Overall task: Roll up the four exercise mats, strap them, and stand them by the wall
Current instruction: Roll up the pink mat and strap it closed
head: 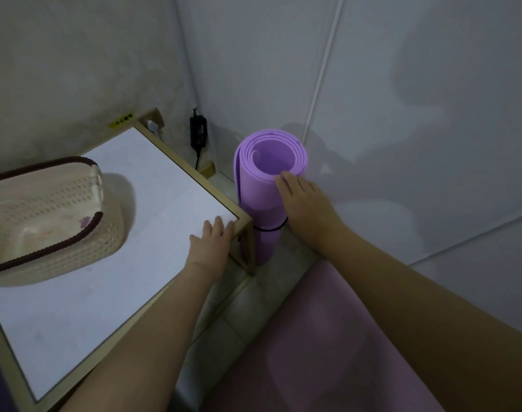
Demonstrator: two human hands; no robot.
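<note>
Over by the corner wall: purple mat [254,200] rolled up and standing on end on the floor, long axis straight up, spiral end facing the ceiling. Black strap [268,229] cinched round its middle. Right hand [305,203] gripping the roll near the top, thumb on the rim, other fingers out of sight round the far side. Left hand [210,242] pressed flat on the tabletop [153,185] corner, fingers a little spread. Tight spot, with the table's gold frame leg just beside the roll on the left and the wall close behind. Black power adapter [198,133] on the wall near the corner. Pink mat [328,337] lying flat on the floor below. Cream perforated basket [46,209] tipped on the tabletop, small purplish bit inside, too blurry to tell what.
</note>
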